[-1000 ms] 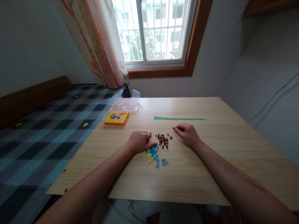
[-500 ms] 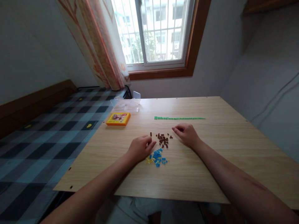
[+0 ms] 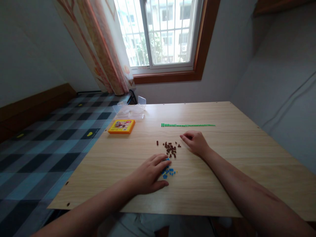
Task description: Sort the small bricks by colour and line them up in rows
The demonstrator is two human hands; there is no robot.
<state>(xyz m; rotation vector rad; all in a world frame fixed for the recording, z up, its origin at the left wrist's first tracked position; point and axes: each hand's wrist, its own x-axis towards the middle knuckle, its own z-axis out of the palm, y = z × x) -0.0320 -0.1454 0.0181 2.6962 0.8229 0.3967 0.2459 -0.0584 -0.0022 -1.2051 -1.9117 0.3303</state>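
My left hand (image 3: pixel 151 172) reaches over a pile of small blue bricks (image 3: pixel 171 170), thumb and fingers spread around its left side. The hand hides part of that pile; a speck of yellow shows at its right edge. Just beyond lies a heap of small brown bricks (image 3: pixel 170 149), with a single brown brick (image 3: pixel 157 143) apart to its left. My right hand (image 3: pixel 195 143) rests on the table to the right of the brown heap, fingers curled closed. Whatever may be inside them is hidden. Farther back, small green bricks (image 3: pixel 182 125) form a long row.
On the wooden table (image 3: pixel 222 184), a yellow-orange box (image 3: pixel 121 127) lies at the left edge. Behind it stand clear plastic trays (image 3: pixel 129 112). A bed with a checked cover (image 3: pixel 61 141) adjoins the left side. The window (image 3: pixel 168 36) is beyond the far edge.
My left hand has moved from beside the brown heap back toward me, opening over the blue pile. My right hand stays curled in place. The view has shifted slightly.
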